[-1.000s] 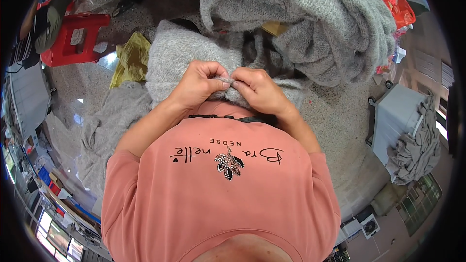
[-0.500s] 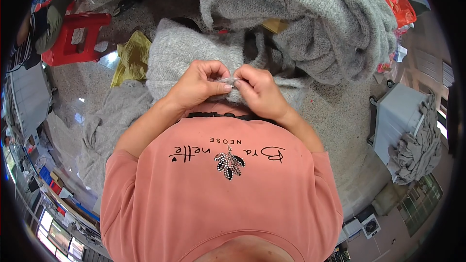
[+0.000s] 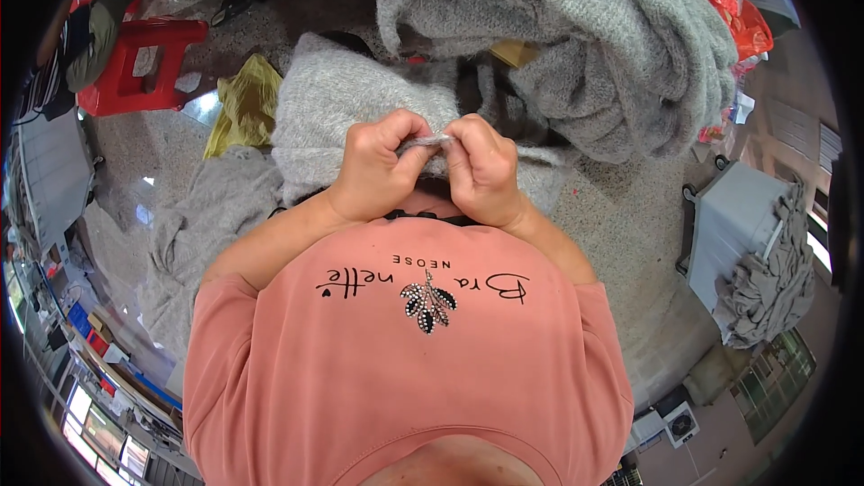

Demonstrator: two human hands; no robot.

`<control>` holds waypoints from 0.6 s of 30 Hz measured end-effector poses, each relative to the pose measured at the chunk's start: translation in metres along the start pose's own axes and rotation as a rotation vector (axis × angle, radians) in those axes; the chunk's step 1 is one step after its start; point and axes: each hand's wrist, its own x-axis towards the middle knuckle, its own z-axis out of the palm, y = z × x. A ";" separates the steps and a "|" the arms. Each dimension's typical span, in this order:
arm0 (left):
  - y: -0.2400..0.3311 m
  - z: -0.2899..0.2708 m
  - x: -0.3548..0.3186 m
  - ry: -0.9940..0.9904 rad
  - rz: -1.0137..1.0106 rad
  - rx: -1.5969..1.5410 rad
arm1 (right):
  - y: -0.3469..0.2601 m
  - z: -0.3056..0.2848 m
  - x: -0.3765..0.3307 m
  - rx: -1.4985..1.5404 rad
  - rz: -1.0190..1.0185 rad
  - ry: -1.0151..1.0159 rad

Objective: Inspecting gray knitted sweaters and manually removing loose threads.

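Your left hand [image 3: 380, 166] and right hand [image 3: 486, 169] pinch grey knit [image 3: 360, 101] between them, seemingly mid-work (what's done or left, I can't tell).

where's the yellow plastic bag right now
In the head view, the yellow plastic bag is at the upper left, between the red plastic stool to its left and the fuzzy light-grey knit piece to its right.
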 end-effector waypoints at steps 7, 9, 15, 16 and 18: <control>-0.001 0.000 0.012 0.172 0.688 0.325 | -0.009 0.003 0.001 0.311 0.307 0.093; 0.000 0.001 0.016 0.205 0.765 0.357 | -0.010 0.004 0.003 0.361 0.371 0.113; 0.001 0.001 0.018 0.227 0.822 0.356 | -0.009 0.003 0.009 -0.004 -0.078 0.175; 0.000 0.001 0.019 0.226 0.806 0.386 | -0.010 0.004 0.008 0.022 -0.107 0.117; 0.000 0.001 0.022 0.226 0.791 0.416 | -0.009 0.004 0.009 -0.014 -0.112 0.101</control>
